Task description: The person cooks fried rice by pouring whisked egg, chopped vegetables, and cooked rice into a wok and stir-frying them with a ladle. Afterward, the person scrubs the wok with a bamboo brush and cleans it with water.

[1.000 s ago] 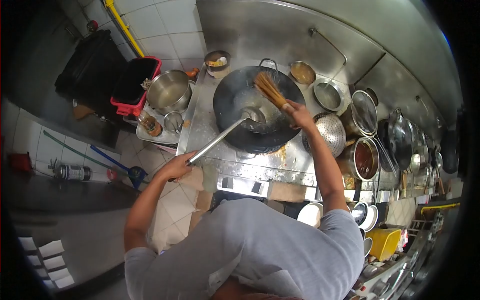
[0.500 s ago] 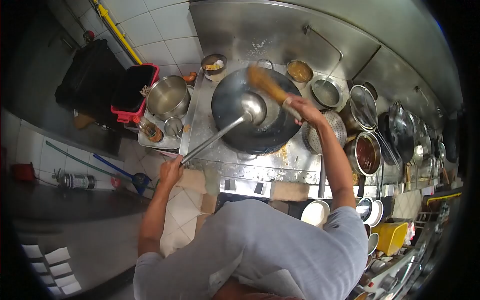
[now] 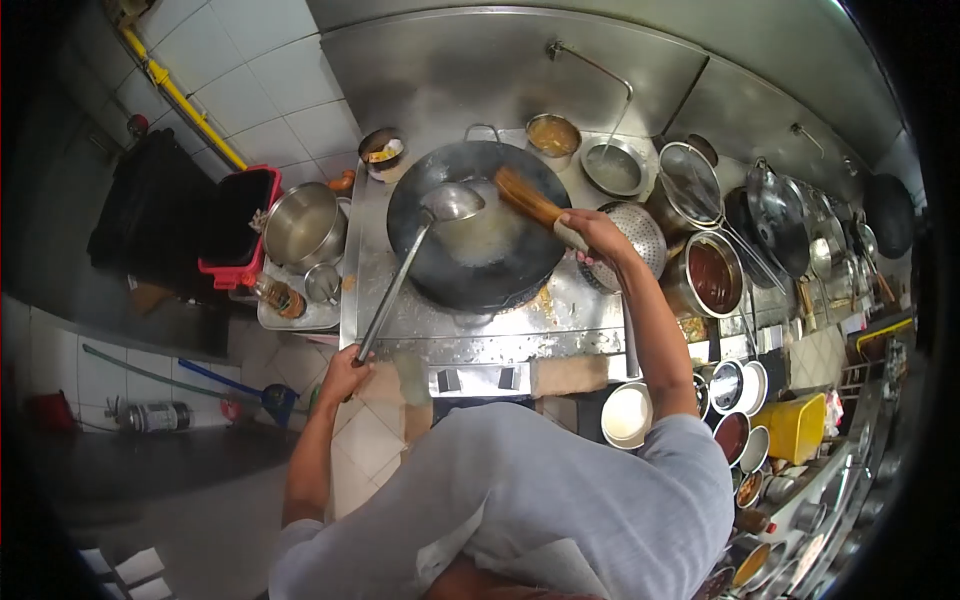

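A black wok [image 3: 420, 265] stands on the steel stove, with cloudy liquid [image 3: 478, 236] in its bottom. My left hand [image 3: 346, 374] is closed round the handle end of a long metal ladle [image 3: 452, 202], whose bowl is over the left part of the wok. Gripped in my right hand [image 3: 597, 234] is a bamboo brush [image 3: 527, 198]; its bristles point up and left over the wok's right side.
Right of the wok are a perforated strainer [image 3: 637, 240], a pot of dark red sauce [image 3: 712, 276] and a mesh skimmer [image 3: 689, 180]. Behind it sit a small bowl [image 3: 552, 136] and a round pan [image 3: 614, 167]. A steel pot [image 3: 303, 226] and a bottle [image 3: 279, 297] stand at left.
The ladle bowl has moved from the wok's middle to its left side. The brush bristles, blurred before, now show sharply and lower in the wok. The whole view has shifted.
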{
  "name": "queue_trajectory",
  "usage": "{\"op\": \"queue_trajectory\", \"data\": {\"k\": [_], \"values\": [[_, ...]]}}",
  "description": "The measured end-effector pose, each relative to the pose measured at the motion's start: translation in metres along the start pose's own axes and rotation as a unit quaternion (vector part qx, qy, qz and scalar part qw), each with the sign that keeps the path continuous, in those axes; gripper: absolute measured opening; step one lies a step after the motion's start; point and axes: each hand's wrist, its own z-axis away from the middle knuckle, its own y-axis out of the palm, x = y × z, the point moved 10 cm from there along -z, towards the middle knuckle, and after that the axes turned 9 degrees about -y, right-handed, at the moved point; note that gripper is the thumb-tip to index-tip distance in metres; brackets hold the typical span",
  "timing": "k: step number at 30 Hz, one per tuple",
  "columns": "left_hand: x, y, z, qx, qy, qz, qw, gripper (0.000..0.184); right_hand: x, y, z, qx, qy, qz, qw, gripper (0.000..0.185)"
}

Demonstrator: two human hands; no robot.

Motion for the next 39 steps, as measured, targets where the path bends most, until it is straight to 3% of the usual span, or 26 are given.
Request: {"op": "queue_trajectory", "data": {"k": [2,4,5,6,7,9,11,12,14,17,20,24,26,28,30,32,33,34,36,38,39], "values": [[0.009,-0.001,-0.004,0.002,-0.010,0.042,0.999,0.024,-0.002,-0.004,0.010,-0.017,-0.028,-0.045,0.998,0.055],[-0.012,0.010,0.000,0.021,-0.019,0.032,0.999,0.024,0.022,-0.008,0.029,-0.136,-0.159,-0.149,0.967,0.053],[-0.028,0.019,-0.001,0.036,0.004,0.028,0.999,0.024,0.019,-0.006,0.033,-0.157,-0.185,-0.098,0.965,0.051],[-0.041,0.032,-0.001,0.052,0.028,0.025,0.998,0.024,0.012,0.001,0.029,-0.104,-0.175,-0.067,0.977,0.050],[-0.043,0.047,-0.005,0.065,0.032,0.021,0.997,0.024,-0.001,-0.008,0.037,-0.106,-0.138,-0.042,0.984,0.052],[-0.066,0.076,-0.010,0.046,0.134,-0.054,0.988,0.023,-0.011,-0.025,0.059,-0.115,-0.102,-0.013,0.988,0.055],[-0.093,0.121,0.009,0.098,0.102,-0.053,0.989,0.025,-0.023,-0.064,0.106,-0.283,-0.150,-0.133,0.938,0.053],[-0.101,0.149,0.018,0.142,0.072,-0.053,0.986,0.027,-0.030,-0.065,0.119,-0.284,-0.148,-0.129,0.939,0.053],[-0.105,0.204,0.010,0.158,0.177,-0.079,0.968,0.033,-0.039,-0.085,0.161,-0.390,-0.176,-0.109,0.897,0.050],[-0.110,0.279,0.003,0.192,0.184,-0.134,0.955,0.040,-0.073,-0.083,0.187,-0.414,-0.103,-0.067,0.902,0.066],[-0.082,0.352,-0.019,0.182,0.203,-0.201,0.941,0.044,-0.080,-0.053,0.183,-0.362,-0.146,-0.077,0.918,0.066],[-0.079,0.394,-0.036,0.151,0.149,-0.244,0.946,0.050,-0.090,-0.030,0.152,-0.282,-0.139,0.074,0.947,0.060],[-0.065,0.423,-0.050,0.163,0.192,-0.274,0.928,0.052,-0.082,-0.017,0.133,-0.243,-0.108,0.099,0.959,0.060],[-0.107,0.391,-0.027,0.204,0.166,-0.310,0.914,0.049,-0.036,0.003,0.110,-0.194,-0.217,0.349,0.891,0.059],[-0.175,0.330,0.003,-0.026,0.429,-0.224,0.875,0.040,0.014,0.024,0.095,-0.118,-0.190,0.403,0.887,0.058],[-0.224,0.252,0.042,-0.191,0.531,-0.204,0.800,0.035,0.046,0.045,0.073,-0.019,-0.181,0.503,0.845,0.054],[-0.232,0.231,0.036,-0.214,0.510,-0.218,0.804,0.035,0.055,0.055,0.059,0.008,-0.179,0.518,0.836,0.048],[-0.231,0.218,0.022,-0.250,0.471,-0.245,0.810,0.021,0.063,0.063,0.041,0.015,-0.187,0.519,0.834,0.048],[-0.209,0.214,-0.024,-0.185,0.331,-0.312,0.871,0.016,0.052,0.097,-0.005,0.126,-0.135,0.599,0.779,0.044],[-0.194,0.217,-0.038,-0.202,0.344,-0.306,0.864,0.021,0.024,0.129,-0.062,0.170,-0.054,0.643,0.744,0.041],[-0.192,0.220,-0.042,-0.207,0.361,-0.302,0.858,0.027,0.020,0.137,-0.101,0.106,-0.120,0.670,0.725,0.038]]}}
